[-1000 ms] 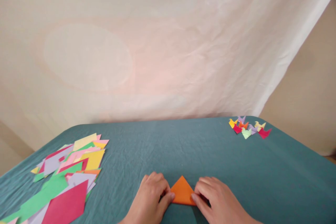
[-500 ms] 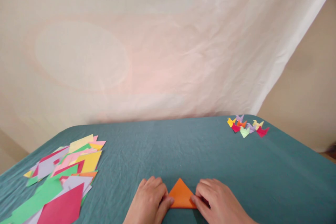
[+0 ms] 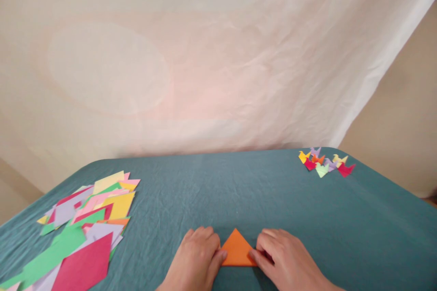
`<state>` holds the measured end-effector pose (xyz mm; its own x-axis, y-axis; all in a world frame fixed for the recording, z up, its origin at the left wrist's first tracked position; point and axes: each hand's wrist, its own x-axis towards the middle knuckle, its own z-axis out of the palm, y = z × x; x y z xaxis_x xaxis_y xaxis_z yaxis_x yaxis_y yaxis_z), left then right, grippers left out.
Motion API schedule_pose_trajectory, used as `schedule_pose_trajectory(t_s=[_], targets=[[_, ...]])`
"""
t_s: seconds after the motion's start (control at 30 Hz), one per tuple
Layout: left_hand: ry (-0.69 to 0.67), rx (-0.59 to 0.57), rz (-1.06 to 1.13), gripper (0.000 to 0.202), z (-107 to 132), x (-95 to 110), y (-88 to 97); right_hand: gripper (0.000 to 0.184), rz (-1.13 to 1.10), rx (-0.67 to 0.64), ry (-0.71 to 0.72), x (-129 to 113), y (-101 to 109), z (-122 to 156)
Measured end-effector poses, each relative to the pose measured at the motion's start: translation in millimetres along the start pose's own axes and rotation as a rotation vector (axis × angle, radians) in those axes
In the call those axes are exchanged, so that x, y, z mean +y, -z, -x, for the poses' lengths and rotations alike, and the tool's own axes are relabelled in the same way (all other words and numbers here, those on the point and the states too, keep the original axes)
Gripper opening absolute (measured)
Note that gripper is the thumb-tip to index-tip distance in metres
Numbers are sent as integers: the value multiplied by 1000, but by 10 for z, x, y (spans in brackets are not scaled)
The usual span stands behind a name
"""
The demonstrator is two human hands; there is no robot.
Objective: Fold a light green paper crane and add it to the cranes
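An orange paper folded into a triangle (image 3: 236, 250) lies flat on the teal tablecloth (image 3: 273, 209) near the front edge, its tip pointing away from me. My left hand (image 3: 197, 260) presses on its left corner with curled fingers and thumb. My right hand (image 3: 285, 259) pinches down on its right corner, fingers bent together. Both hands rest on the cloth.
A loose pile of coloured paper squares (image 3: 85, 227) covers the table's left side. Several small folded paper figures (image 3: 324, 163) sit at the far right corner. A pale wrinkled backdrop sheet (image 3: 205, 63) hangs behind the table.
Both hands stay on the triangle's corners. Only the view has shifted slightly.
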<state>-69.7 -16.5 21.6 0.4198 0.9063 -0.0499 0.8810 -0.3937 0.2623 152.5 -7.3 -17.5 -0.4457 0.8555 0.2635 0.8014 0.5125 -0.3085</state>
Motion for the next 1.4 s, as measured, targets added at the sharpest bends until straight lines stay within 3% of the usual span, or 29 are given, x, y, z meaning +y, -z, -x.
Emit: schedule_pose_trajectory(t_s=[0.63, 1.0, 1.4], targets=[[2, -9, -4, 23, 8, 27, 32, 19, -53, -29, -48, -26, 42, 7], [28, -29, 144, 9, 42, -35, 52, 16, -117, -140, 61, 2, 165, 0], [30, -29, 33, 20, 18, 35, 64, 17, -59, -110, 2, 3, 40, 1]])
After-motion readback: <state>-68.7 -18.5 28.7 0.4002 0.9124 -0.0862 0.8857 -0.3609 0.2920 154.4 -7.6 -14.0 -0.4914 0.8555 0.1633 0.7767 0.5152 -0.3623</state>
